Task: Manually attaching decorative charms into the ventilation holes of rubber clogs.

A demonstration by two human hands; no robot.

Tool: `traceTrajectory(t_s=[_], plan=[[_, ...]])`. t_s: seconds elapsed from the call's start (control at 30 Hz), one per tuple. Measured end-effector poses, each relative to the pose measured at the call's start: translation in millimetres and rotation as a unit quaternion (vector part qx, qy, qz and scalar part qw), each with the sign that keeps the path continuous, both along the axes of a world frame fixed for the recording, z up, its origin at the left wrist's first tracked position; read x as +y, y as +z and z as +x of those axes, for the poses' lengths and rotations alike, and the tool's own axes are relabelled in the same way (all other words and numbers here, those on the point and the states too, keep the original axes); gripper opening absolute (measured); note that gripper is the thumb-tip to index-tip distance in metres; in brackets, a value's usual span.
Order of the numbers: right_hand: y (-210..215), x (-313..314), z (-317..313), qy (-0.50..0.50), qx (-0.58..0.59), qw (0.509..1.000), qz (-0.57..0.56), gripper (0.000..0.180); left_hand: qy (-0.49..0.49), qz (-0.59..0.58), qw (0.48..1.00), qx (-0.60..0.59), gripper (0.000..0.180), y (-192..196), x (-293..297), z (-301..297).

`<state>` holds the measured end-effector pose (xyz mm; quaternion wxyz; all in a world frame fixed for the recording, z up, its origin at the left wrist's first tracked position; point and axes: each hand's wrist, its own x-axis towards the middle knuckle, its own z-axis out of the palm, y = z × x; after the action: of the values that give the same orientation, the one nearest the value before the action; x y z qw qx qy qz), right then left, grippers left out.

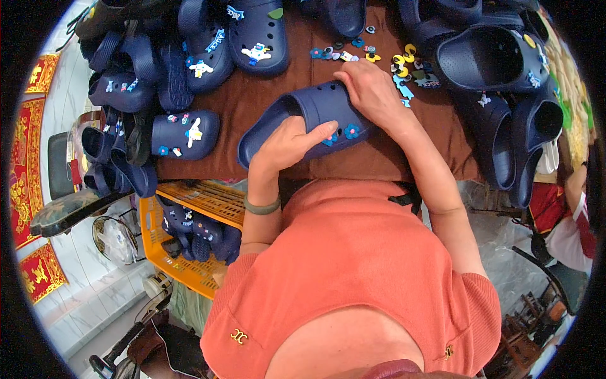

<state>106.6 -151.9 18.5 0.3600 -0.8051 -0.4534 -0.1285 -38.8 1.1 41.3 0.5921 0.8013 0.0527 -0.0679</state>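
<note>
Blue clog (315, 104): near the table's near edge, around mid-width; open heel to the left, toe to the right, two blue flower charms (351, 131) on the upper
Left hand (287, 144): grasping the clog, fingers inside the opening, thumb outside over the upper
Right hand (374, 95): laid over the clog's far side; fingertips bent, can't tell if pinching anything
Loose charms (372, 57): scattered beyond the right hand, toward the table's far edge; yellow, blue, white
Writing: pale lettering on a blue name charm (216, 42), fixed to a clog (208, 57) by the far left corner
Emblem (238, 336): gold metal, on the orange top's sleeve
Table (442, 142): brown cloth; more clogs along left and right edges
Crate (189, 196): orange, below the near edge, blue clogs inside
Wall hangings (28, 158): red with gold patterns
</note>
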Motion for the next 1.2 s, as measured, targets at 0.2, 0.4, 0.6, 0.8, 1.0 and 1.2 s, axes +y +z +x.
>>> traceTrajectory(t_s=[0.2,0.4,0.6,0.8,1.0,1.2], plan=[[-2.9,3.3,6.2,-0.041,0.039,0.998,-0.012,0.016,-0.002,0.016,1.0,-0.01,0.048,-0.2,-1.6,0.4],[-5.5,-12.8,17.9,-0.065,0.343,0.912,0.217,0.023,-0.023,0.069,0.997,0.032,0.05,-1.3,2.7,-0.7],[-16.8,-16.4,32.3,-0.102,0.22,0.958,0.155,0.023,0.016,-0.096,0.995,0.027,0.03,-6.8,-6.7,0.5],[-16.4,-19.8,37.3,-0.052,0.275,0.956,0.084,0.026,0.098,-0.239,0.965,-0.05,0.03,2.2,-19.5,5.8],[-1.9,-30.9,36.1,0.083,0.254,0.959,0.098,0.032,0.165,-0.16,0.972,-0.054,0.029,-0.3,-24.2,4.4],[11.3,-36.5,21.3,0.181,0.106,0.977,-0.022,0.037,0.206,-0.2,0.952,-0.106,0.027,-9.2,-21.3,13.5]])
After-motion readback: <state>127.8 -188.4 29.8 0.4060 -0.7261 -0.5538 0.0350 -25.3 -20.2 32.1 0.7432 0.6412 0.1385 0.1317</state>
